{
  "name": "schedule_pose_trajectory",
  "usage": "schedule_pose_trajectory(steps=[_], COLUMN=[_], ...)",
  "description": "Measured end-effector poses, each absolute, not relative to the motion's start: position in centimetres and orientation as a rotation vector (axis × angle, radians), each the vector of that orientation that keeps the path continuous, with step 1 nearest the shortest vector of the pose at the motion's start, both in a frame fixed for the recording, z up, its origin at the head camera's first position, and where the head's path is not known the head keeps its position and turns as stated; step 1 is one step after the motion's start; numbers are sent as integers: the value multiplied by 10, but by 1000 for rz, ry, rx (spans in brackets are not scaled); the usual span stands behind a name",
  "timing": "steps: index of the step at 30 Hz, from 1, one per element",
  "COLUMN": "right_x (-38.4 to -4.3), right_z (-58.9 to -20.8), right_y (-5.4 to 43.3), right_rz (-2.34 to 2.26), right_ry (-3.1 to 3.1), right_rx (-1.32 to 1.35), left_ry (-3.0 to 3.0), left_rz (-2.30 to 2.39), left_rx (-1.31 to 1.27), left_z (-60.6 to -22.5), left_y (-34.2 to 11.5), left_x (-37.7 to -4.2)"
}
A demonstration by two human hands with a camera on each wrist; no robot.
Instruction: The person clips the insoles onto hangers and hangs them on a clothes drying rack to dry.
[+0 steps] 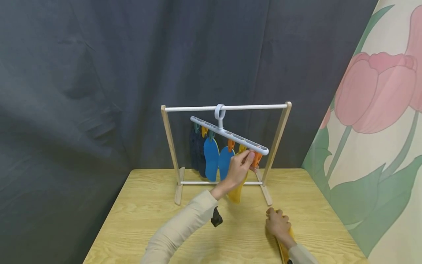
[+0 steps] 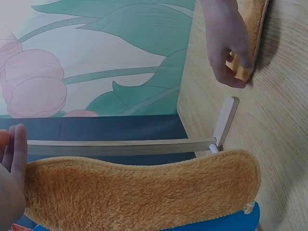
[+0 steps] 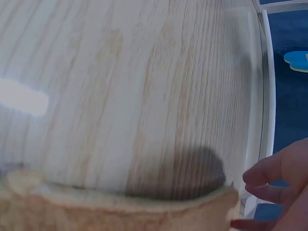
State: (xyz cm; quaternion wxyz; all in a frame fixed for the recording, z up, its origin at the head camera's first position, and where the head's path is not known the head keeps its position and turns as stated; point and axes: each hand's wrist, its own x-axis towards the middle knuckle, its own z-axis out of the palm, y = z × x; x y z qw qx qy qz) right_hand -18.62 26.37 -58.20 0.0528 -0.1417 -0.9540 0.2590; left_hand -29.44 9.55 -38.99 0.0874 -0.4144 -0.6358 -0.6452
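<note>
In the head view my left hand (image 1: pixel 238 168) pinches an orange clothespin (image 1: pixel 257 160) at the near right end of a pale blue hanger (image 1: pixel 230 135). Beside that hand hangs a fuzzy yellow-brown insole (image 2: pixel 139 192), filling the lower left wrist view. My right hand (image 1: pixel 278 223), low at the right, has its fingers curled around the end of another yellow-brown insole (image 1: pixel 284 251) by the table. Farther along the hanger, clothespins hold blue insoles (image 1: pixel 211 158) and dark fuzzy ones (image 1: pixel 197 154).
The hanger's ring hangs from the white top bar (image 1: pixel 254 107) of a small rack with wooden side posts (image 1: pixel 170 145). It stands on a wood-grain table (image 1: pixel 148 220). Behind is a dark curtain (image 1: pixel 108 73); a tulip-patterned wall covering (image 1: pixel 379 121) is on the right.
</note>
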Motion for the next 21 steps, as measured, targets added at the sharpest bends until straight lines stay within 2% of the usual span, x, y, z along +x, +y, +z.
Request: schedule_pose_trajectory(steps=[9, 21], right_x=[-180, -182], right_z=[-582, -591], right_y=[271, 273], right_rz=[690, 722], right_ry=[-2857, -2919], right_rx=[-336, -428], left_ry=[-1881, -1866], left_rz=[-1937, -1942], left_rx=[-1248, -1246], left_z=[-387, -386], left_y=[96, 96], left_x=[-294, -294])
